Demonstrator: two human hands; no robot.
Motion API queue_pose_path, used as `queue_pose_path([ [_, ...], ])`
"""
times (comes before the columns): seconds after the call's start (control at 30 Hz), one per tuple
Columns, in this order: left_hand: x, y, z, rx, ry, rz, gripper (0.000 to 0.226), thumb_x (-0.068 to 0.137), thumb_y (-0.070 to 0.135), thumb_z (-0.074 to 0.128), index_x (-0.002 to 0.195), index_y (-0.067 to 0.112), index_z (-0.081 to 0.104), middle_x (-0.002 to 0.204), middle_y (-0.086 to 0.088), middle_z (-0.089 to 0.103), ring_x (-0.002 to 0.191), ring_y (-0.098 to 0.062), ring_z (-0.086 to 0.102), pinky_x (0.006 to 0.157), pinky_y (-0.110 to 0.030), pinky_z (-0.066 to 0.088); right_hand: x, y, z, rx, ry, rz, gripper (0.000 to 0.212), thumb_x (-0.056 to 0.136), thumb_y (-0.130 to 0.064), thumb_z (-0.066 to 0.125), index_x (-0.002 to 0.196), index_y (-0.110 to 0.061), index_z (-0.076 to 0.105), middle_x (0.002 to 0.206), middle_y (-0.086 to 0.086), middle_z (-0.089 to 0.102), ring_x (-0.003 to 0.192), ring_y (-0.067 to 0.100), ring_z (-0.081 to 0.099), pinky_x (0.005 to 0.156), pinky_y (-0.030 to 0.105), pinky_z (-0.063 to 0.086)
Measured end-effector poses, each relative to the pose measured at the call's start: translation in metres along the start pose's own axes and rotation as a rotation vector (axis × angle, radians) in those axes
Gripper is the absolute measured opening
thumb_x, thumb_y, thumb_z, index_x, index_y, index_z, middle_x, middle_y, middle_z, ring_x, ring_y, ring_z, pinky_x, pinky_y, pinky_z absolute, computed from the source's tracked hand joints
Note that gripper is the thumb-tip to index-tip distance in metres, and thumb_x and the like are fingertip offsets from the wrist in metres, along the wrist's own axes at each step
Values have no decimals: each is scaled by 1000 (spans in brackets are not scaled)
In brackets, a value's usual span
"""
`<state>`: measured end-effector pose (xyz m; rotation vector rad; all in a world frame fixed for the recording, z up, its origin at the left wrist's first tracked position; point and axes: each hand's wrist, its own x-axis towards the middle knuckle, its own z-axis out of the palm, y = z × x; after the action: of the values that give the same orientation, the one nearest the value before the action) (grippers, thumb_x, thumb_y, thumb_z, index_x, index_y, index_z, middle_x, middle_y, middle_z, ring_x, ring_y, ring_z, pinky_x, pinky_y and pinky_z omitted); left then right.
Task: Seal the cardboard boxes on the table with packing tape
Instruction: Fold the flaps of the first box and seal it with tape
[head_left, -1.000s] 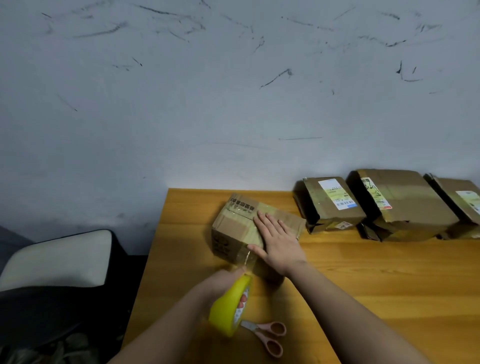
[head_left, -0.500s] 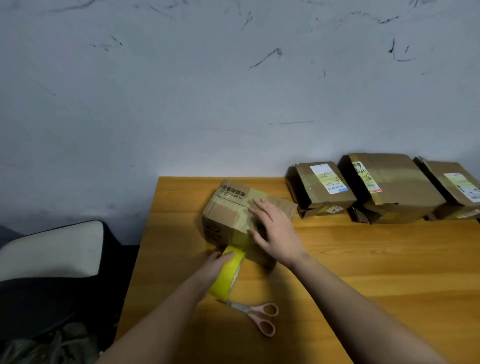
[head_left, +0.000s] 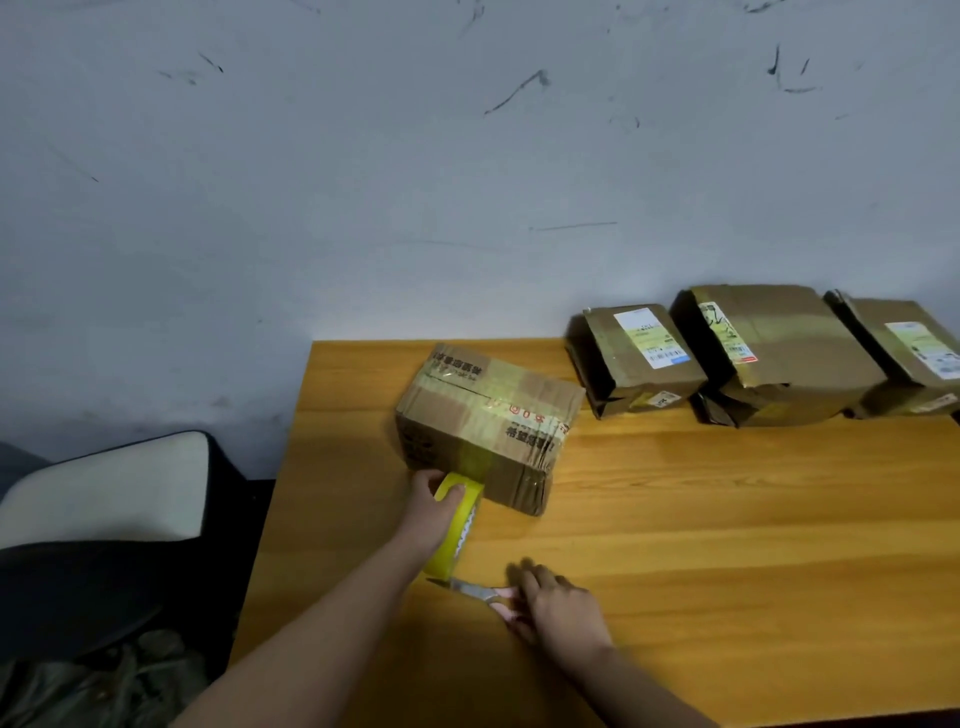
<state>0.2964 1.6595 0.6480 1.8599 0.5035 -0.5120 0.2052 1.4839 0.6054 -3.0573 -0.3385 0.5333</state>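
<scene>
- Fingers of the left hand grip the yellow tape roll against the brown, printed, tape-striped cardboard box on the worktop.
- Right hand touches the scissors; blur hides its grip.
- Four boxes in all: three labelled boxes line the wall.

Cardboard, tape and wood

Matt brown corrugated cardboard box banded with glossy yellow plastic tape; smooth, slightly shiny orange wooden table; metal-bladed pink-handled scissors; scuffed matt grey wall.
</scene>
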Motion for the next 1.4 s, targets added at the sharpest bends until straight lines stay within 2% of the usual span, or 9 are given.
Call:
queue_pose_path([
  [0.2, -3, 2, 2, 34, -5, 29, 39, 100, 28, 47, 136, 16, 40, 134, -13, 48, 118, -33, 49, 96, -39, 43, -2, 9, -1, -17, -155, -24, 56, 101, -39, 38, 148, -11, 25, 153, 10, 27, 126, 29, 47, 95, 38, 45],
  [0.33, -4, 3, 2, 61, 12, 41, 39, 100, 28, 47, 136, 15, 40, 134, -15, 49, 118, -33, 50, 100, -43, 44, 1, 12, -4, -107, -197, 17, 66, 98, -61, 28, 135, -9, 45, 136, 13, 49, 116, 29, 55, 87, 34, 47],
  [0.4, -5, 4, 2, 75, 16, 47, 40, 100, 27, 46, 137, 15, 40, 134, -14, 49, 119, -33, 50, 101, -42, 44, 0, 30, -10, -91, -282, 46, 54, 97, -57, 38, 122, -13, 56, 125, 10, 58, 110, 26, 59, 83, 32, 48],
  [0.5, -5, 4, 4, 73, 9, 41, 41, 100, 27, 45, 139, 14, 38, 134, -15, 48, 119, -33, 50, 101, -43, 43, -8, 74, -23, 307, -430, 139, 21, 87, -35, 63, 98, -17, 61, 105, 8, 67, 99, 25, 66, 69, 26, 47],
  [0.6, -6, 2, 3, 43, 20, 17, 43, 100, 28, 47, 139, 10, 40, 134, -17, 49, 119, -34, 50, 101, -42, 43, -24, 109, -38, 986, -543, 237, 27, 76, -21, 70, 96, -9, 56, 93, 16, 65, 70, 19, 67, 60, 22, 53],
  [0.67, -6, 1, 2, 23, 22, 3, 44, 99, 27, 49, 138, 9, 41, 134, -18, 50, 118, -35, 51, 99, -40, 44, -27, 118, -47, 1113, -507, 225, 32, 77, -21, 76, 97, -9, 54, 92, 15, 66, 61, 13, 63, 61, 24, 55],
  [1.03, -13, -8, -4, -108, -5, 0, 41, 97, 26, 53, 136, 12, 47, 126, -16, 54, 106, -31, 56, 89, -35, 46, 23, 73, -106, 852, -395, 68, 45, 82, -48, 71, 100, -19, 42, 96, -1, 55, 68, 10, 43, 56, 19, 39],
  [1.23, -13, -8, -2, -156, 7, -2, 39, 96, 23, 55, 133, 11, 50, 124, -17, 56, 98, -26, 56, 85, -32, 46, 41, 53, -118, 852, -430, -4, 32, 89, -37, 67, 100, -25, 39, 81, -5, 51, 57, 5, 41, 48, 14, 36],
  [1.4, -13, -9, -4, -151, 12, 6, 39, 96, 24, 57, 132, 11, 51, 128, -15, 56, 111, -29, 57, 93, -36, 47, 55, 49, -118, 874, -420, -70, 18, 87, -33, 70, 89, -28, 52, 71, 2, 51, 53, 7, 43, 49, 17, 36],
])
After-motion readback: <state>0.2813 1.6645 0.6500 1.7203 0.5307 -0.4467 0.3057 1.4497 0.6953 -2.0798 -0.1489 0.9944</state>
